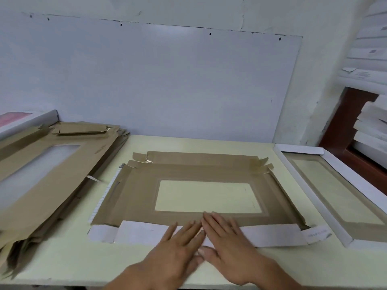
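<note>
A pale yellow-green tabletop (62, 262) runs up to a wall covered by a large white board (157, 80). To the far right are a reddish-brown wooden frame (343, 126) and piled white boxes (372, 122).

One flat brown cardboard sheet with a rectangular window cut-out (136, 191) lies in the middle of the table, and its white near flap (142, 231) is turned toward the person. Two hands rest on that flap side by side. The left hand (178, 248) and the right hand (228, 245) are both spread flat with straight fingers, pressing down and gripping nothing.

On the left is one stack of similar brown window sheets (52, 185), too many to count. On the right is one folded white-rimmed window tray (312, 195).
</note>
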A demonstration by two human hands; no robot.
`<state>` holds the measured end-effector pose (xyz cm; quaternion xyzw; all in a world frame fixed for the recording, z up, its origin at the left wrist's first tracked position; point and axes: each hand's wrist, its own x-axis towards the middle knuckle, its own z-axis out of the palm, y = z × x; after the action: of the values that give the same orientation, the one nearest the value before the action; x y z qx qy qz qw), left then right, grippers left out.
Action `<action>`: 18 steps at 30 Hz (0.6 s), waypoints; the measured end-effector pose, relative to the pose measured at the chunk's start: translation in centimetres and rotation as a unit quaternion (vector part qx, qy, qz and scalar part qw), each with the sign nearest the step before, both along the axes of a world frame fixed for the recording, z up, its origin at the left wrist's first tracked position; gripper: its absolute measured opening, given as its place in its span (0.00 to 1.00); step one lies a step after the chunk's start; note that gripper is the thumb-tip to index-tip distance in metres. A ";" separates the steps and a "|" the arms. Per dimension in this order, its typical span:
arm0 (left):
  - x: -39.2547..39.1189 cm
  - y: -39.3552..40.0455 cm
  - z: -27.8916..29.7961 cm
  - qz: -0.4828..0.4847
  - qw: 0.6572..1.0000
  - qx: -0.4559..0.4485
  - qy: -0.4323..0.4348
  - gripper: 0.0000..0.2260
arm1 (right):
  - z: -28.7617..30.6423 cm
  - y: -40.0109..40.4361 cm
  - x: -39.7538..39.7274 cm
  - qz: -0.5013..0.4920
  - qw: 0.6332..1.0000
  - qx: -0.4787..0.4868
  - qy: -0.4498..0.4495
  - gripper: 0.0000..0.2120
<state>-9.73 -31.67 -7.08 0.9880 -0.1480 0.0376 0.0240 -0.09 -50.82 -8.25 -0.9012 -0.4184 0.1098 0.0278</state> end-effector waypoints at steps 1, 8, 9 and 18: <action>0.0 -0.3 -0.2 0.015 0.999 0.022 0.039 0.28 | -0.1 0.1 0.1 -0.004 1.000 -0.008 0.007 0.43; -0.8 6.4 -0.9 0.017 0.992 -0.005 0.128 0.38 | -0.3 -8.2 4.1 -0.148 0.988 -0.045 0.013 0.45; -1.1 7.5 -0.7 0.024 0.992 -0.004 0.128 0.37 | -0.4 -9.8 4.7 -0.175 0.983 -0.052 0.007 0.46; -1.4 10.9 0.7 -0.004 0.999 -0.024 -0.042 0.24 | -0.3 -13.9 4.5 -0.100 0.991 0.068 -0.051 0.34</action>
<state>-11.10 -20.78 -6.39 0.9840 -0.1523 0.0823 0.0414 4.44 -64.71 -8.59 -0.9390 -0.3332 0.0317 0.0785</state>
